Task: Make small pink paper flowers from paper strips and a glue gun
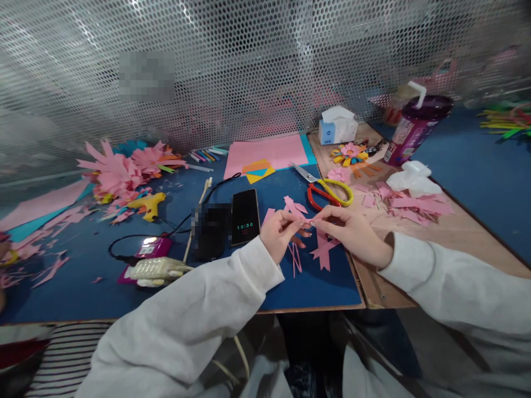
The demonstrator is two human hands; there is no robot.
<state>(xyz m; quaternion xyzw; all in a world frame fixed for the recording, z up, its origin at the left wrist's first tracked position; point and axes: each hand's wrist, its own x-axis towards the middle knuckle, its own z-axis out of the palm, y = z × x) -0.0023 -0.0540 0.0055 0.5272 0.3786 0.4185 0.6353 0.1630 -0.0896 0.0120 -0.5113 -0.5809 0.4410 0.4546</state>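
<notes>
Just right of the frame's centre, the left hand [280, 235] and right hand [355, 231] pinch a pink paper strip [307, 221] between them, each grip closed at the fingertips, above the blue desk [315, 293]. At upper right, a tissue box [329, 133] has white tissue [338, 114] sticking out; farther right stands a purple lidded cup [416, 132] with a white straw [418, 91], its contents hidden.
</notes>
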